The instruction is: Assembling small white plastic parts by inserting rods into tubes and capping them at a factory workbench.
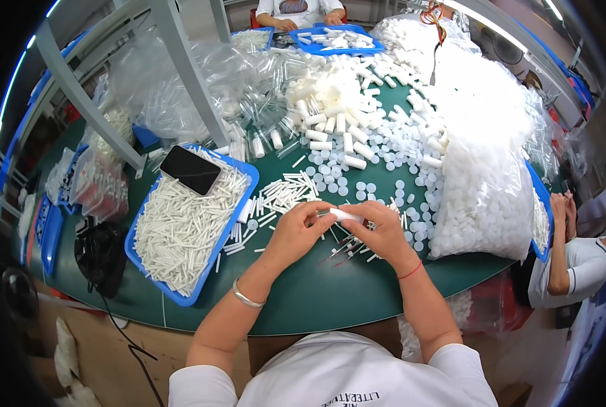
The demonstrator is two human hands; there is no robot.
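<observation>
The left hand [299, 234] and right hand [383, 230] pinch a white tube [344, 215] between nearly closed fingertips, above the bench [310, 298]. The step looks like two-handed fitting; next calls for steady alignment, white sticks [286, 192] lying just beyond the left hand.

Phone [190, 170] — black bag [99, 256], perhaps

Dark green tabletop [330, 320], grey metal posts [188, 68], thin white tube lights [31, 42], tan floor [171, 347], perhaps a black fan [19, 292], dimly seen

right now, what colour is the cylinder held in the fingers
The cylinder is white, seen best in the head view.
</observation>
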